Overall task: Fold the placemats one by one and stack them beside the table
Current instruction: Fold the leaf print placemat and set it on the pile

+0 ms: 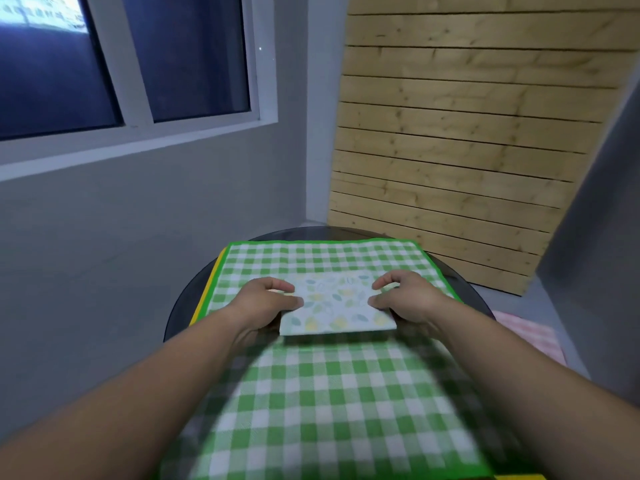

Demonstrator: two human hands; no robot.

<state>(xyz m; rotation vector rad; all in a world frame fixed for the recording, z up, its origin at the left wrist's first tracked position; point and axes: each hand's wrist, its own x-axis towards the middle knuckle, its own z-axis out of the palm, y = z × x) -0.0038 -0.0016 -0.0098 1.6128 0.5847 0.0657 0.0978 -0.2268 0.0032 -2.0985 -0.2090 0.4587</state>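
Observation:
A folded placemat with a pale leaf print (334,306) is held just above the middle of a green checked placemat (325,393). My left hand (265,303) grips its left edge, thumb on top. My right hand (403,299) grips its right edge in the same way. The green checked placemat lies flat and covers most of a round dark table (471,289). A yellow edge of another placemat (204,299) peeks out from under the green one on the left.
A pink checked folded cloth (530,336) lies on the floor to the right of the table. A slatted wooden panel (460,133) leans against the wall behind. Grey wall and a window (121,64) stand to the left.

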